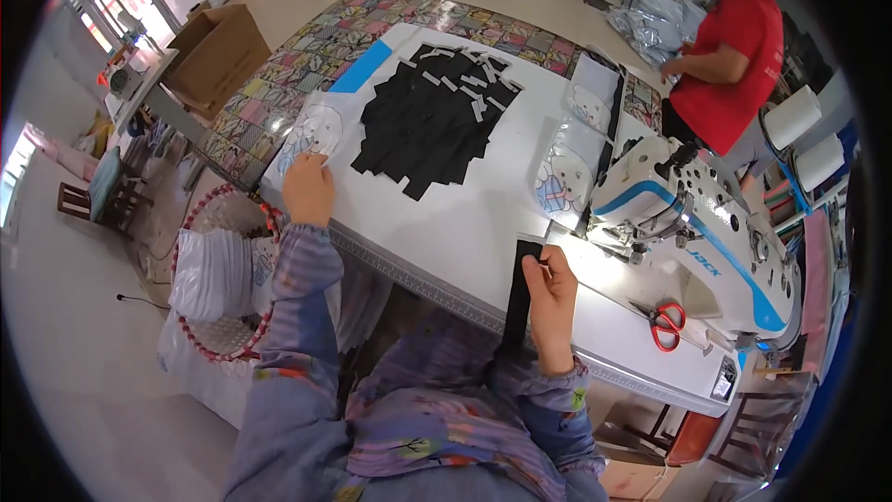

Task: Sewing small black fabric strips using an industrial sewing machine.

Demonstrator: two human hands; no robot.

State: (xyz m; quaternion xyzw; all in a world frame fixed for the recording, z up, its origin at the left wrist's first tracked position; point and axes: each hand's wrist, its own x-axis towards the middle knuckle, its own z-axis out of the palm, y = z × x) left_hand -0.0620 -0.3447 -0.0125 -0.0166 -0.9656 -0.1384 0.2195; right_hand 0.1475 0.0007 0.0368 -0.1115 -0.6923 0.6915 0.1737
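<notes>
My left hand is at the left of the white sewing table, its fingers closed at the near edge of a pale piece printed with a cartoon animal. In my right hand a long black fabric strip is pinched between thumb and fingers; it hangs down past the table's front edge. Between and beyond the hands lies a broad spread of overlapping black strips, several with whitish ends. More printed pieces lie to the right, beside the sewing machine.
A white and blue sewing machine stands at the right, its lamp lit. Red-handled scissors lie before it. A basket with a red beaded rim holds stacked pale pieces at the left. A person in a red shirt stands beyond the machine.
</notes>
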